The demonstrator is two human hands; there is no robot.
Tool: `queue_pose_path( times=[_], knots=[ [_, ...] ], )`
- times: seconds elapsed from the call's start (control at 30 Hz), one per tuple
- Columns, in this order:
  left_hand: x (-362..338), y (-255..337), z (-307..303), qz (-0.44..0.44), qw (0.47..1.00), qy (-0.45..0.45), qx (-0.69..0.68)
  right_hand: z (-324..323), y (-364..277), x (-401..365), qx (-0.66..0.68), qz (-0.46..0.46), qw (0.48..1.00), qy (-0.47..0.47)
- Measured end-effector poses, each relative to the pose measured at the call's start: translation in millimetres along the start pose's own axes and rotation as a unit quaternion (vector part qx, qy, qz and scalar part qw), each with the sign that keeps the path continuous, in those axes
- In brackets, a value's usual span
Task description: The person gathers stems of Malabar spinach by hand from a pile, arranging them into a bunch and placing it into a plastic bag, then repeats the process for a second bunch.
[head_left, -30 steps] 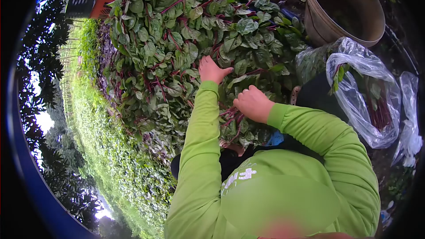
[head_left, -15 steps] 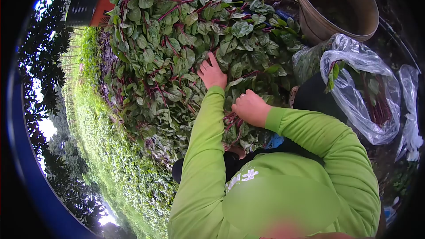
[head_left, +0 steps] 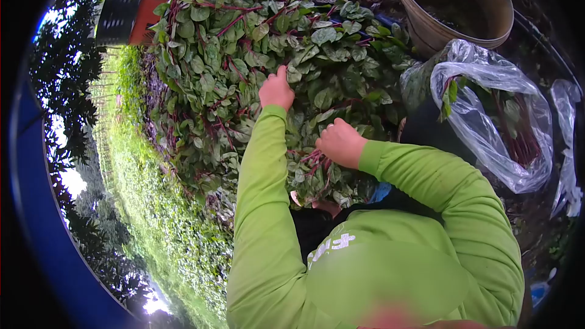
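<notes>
A big heap of leafy Malabar spinach (head_left: 207, 79) with green leaves and reddish-purple stems lies in front of me. My left hand (head_left: 277, 90) is over the middle of the heap, one finger pointing forward and the others curled in. What its fingertips grip, if anything, is hidden. Closer to my body, my right hand (head_left: 342, 144) is closed around a bunch of Malabar spinach stems (head_left: 314, 157). The leaves of that bunch hang down toward my lap.
A clear plastic bag (head_left: 481, 73) holding red-stemmed greens lies at my right. Beyond it is a large worn bucket (head_left: 420, 21). A black and orange container (head_left: 125, 9) lies at the far left. Another strip of clear plastic (head_left: 567, 140) is at the right edge.
My left hand has shifted left and slightly away from me over the heap, and its spread fingers have curled in. My right hand stays nearly in place with the stems.
</notes>
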State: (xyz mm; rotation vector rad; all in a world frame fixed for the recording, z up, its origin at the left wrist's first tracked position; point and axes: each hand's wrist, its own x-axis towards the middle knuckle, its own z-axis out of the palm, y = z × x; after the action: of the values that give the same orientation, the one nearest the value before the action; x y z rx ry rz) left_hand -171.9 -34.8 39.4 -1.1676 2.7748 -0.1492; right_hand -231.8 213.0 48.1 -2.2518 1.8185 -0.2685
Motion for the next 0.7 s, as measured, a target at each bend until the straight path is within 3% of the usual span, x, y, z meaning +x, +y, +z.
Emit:
queue_pose_path(
  times=[0.07, 0.43, 0.5, 0.7],
  knots=[
    [0.2, -0.3, -8.1, 0.032, 0.998, 0.049, -0.011, -3.7, -0.2, 0.8, -0.009, -0.004, 1.0, -0.01],
    [5.5, 1.4, -102.1, 0.072, 0.996, 0.026, 0.055, 0.8, 2.7, -0.5, -0.026, -0.023, 0.999, -0.002],
    [5.5, -4.3, -124.8, 0.097, 0.99, 0.083, 0.053, 5.4, 4.0, 1.8, -0.027, -0.017, 0.999, 0.015],
    [-5.4, -23.7, -285.0, 0.137, 0.966, 0.188, 0.11, 8.1, -1.5, 0.2, -0.013, -0.023, 1.0, 0.015]
  ],
)
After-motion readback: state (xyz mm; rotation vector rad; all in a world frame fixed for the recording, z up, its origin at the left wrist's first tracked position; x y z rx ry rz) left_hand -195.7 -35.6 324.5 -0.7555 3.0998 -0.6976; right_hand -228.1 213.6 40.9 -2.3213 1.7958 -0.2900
